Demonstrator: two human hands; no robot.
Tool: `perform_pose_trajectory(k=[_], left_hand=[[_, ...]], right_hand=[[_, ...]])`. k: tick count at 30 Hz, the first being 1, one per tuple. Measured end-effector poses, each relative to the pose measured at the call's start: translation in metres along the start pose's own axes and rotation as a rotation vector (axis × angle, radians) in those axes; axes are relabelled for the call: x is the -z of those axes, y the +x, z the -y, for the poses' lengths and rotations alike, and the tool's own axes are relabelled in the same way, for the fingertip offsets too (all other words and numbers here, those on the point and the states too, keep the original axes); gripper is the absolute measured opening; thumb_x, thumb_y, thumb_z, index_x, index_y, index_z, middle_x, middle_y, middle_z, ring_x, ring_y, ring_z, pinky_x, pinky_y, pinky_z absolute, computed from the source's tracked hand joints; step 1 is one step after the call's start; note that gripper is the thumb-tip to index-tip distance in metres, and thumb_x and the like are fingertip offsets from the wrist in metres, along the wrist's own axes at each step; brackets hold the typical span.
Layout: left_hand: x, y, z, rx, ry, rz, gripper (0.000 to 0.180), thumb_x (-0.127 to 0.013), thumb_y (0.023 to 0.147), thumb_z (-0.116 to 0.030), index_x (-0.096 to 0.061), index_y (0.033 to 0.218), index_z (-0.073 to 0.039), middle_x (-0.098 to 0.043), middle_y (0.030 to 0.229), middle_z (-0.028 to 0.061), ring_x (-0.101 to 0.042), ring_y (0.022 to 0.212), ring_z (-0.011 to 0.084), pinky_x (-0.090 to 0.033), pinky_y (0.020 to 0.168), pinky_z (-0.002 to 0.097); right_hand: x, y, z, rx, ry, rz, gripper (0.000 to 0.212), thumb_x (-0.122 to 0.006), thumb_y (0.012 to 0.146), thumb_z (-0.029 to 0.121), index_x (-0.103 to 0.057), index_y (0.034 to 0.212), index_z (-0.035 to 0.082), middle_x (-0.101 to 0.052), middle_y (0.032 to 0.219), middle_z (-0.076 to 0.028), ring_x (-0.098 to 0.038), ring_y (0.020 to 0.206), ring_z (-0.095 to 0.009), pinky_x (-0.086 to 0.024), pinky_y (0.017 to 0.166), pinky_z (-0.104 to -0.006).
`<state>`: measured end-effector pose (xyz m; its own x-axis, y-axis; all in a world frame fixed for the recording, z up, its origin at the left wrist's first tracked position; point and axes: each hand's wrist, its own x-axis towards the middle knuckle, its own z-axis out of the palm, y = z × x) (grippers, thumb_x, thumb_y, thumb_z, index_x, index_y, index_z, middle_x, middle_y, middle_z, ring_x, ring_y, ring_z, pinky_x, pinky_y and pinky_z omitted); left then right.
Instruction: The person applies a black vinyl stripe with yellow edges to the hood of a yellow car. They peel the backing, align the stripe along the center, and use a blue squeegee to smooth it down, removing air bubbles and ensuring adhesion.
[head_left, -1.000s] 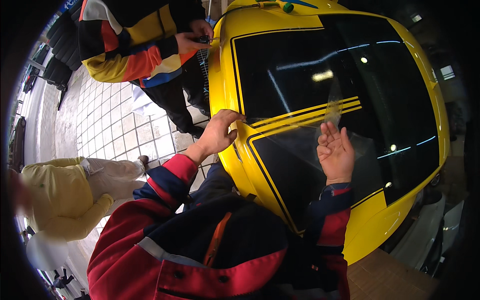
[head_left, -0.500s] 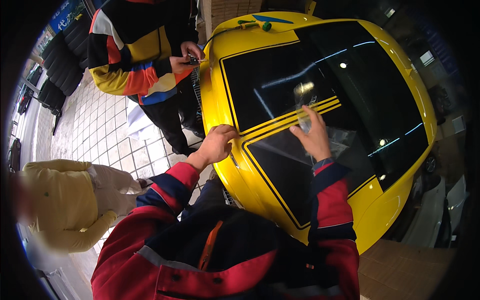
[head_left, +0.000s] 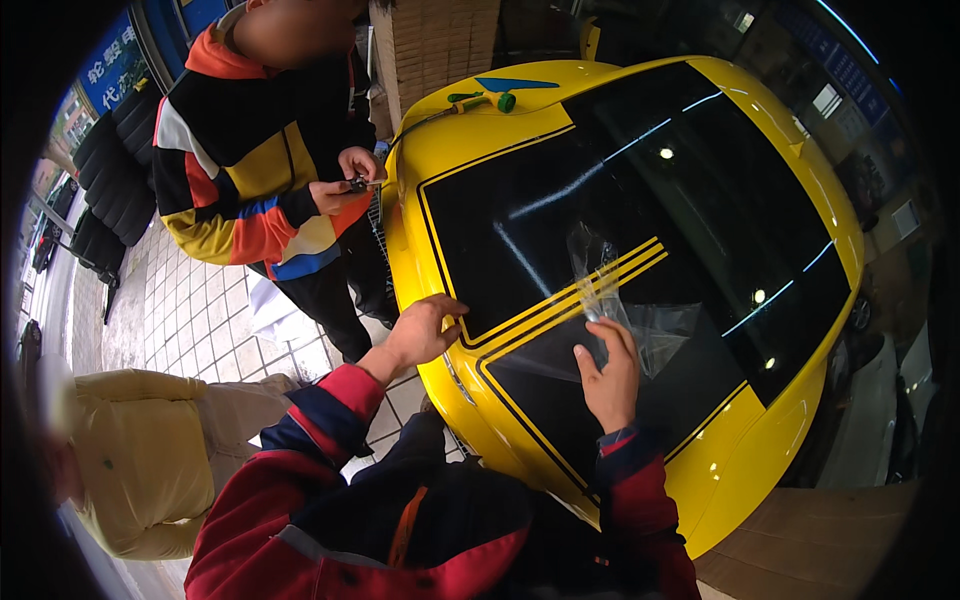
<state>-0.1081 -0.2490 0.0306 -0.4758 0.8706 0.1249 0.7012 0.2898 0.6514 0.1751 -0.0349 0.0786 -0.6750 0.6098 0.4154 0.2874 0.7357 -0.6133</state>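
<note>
A sheet of clear film [head_left: 665, 340], bunched and wrinkled, is over the black back part of a yellow car [head_left: 725, 490] — right by the yellow stripes [head_left: 640, 262]. The right hand [head_left: 607, 376] is at the film's near edge, its thumb and fingers apart. I cannot tell if the fingertips touch it. The left hand [head_left: 425, 330] is at the car's edge, near the stripes' end, with its fingers bent; I cannot tell if they pinch anything. Farther up the car are a blue flat tool [head_left: 515, 84] and a green-ended tool [head_left: 506, 102]. Beside the car, a person in a colorful top [head_left: 250, 165] holds something small and dark [head_left: 358, 185] — in both hands.
</note>
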Motion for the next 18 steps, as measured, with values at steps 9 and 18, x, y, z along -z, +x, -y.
perform_pose_trajectory(k=[9,18], left_hand=[[0.066,0.393,0.039,-0.029,0.079,-0.456,0.034,-0.075,0.093,-0.017,-0.083,0.123,-0.002,-0.082,0.120,0.0236,-0.077,0.116,0.0424,-0.061,0.104,0.0487],[0.102,0.708,0.132,0.063,0.472,-0.323,0.033,-0.060,0.104,-0.018,-0.074,0.132,-0.004,-0.077,0.134,0.0254,-0.071,0.129,0.0470,-0.060,0.105,0.0538]], right_hand=[[-0.101,-0.043,0.047,-0.401,0.228,0.153,0.013,-0.082,0.101,0.016,-0.084,0.109,0.007,-0.079,0.096,-0.014,-0.078,0.080,-0.027,-0.059,0.070,-0.0369],[-0.126,-0.042,0.054,-0.451,-0.050,0.045,0.011,-0.086,0.094,0.016,-0.081,0.102,0.011,-0.076,0.086,-0.014,-0.077,0.072,-0.032,-0.060,0.064,-0.0451]])
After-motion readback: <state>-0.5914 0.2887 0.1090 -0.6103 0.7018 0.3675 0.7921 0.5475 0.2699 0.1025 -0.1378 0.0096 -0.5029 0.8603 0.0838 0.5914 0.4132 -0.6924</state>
